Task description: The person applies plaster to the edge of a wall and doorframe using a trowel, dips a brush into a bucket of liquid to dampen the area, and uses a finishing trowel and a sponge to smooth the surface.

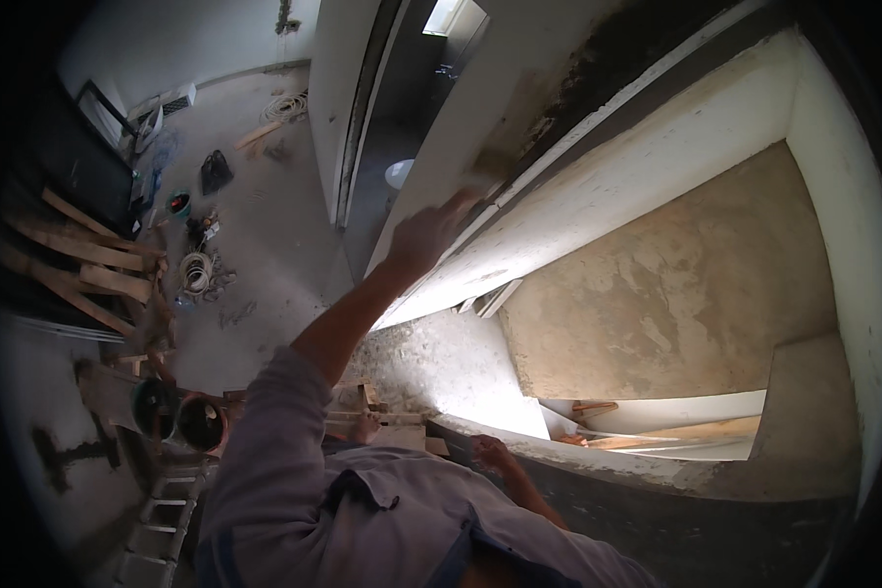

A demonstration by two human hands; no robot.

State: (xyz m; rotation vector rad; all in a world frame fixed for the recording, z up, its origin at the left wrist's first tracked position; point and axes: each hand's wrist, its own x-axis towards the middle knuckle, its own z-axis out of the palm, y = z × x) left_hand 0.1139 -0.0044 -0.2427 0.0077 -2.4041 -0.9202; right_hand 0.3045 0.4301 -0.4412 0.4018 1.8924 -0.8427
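My left hand (pixel 431 233) is raised against the wall (pixel 544 73), at the edge beside a dark, damp-looking strip of plaster (pixel 583 83). Motion smears its fingers, so I cannot tell whether they grip a tool. A pale edge strip (pixel 598 118) runs up and right from there. Low in front of my body, my right hand (pixel 495 455) is curled beside the rough top of a dark low wall (pixel 598 495). What it holds, if anything, is too small to make out.
Two buckets (pixel 203 421) (pixel 153 407) stand left of me, above a metal ladder (pixel 171 514). Wood planks (pixel 88 257) are piled at far left. Coiled hose (pixel 196 272) lies on the floor below. To the right, an opening drops past a brown plastered slab (pixel 657 294).
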